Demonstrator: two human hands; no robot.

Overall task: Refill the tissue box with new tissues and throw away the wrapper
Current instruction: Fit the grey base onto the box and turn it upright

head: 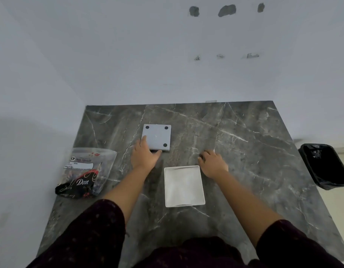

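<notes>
Tissue box [184, 185] open, seemingly empty; left hand [145, 155] grips its base [156, 137], right hand [212, 163] loosely spread.

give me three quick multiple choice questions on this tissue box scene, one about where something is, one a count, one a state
1. Where is the trash bin?
A. on the marble table
B. off the table's right edge
C. behind the left hand

2. How many black feet show on the grey base plate?
A. one
B. three
C. six

3. What state is the white box in?
A. open on top
B. closed with a lid
C. lying on its side

Answers:
1 B, the black-lined bin stands past the table edge on the right.
2 B, three dark dots show; the left hand covers the fourth corner.
3 A, its white inside shows within the rim.
</notes>
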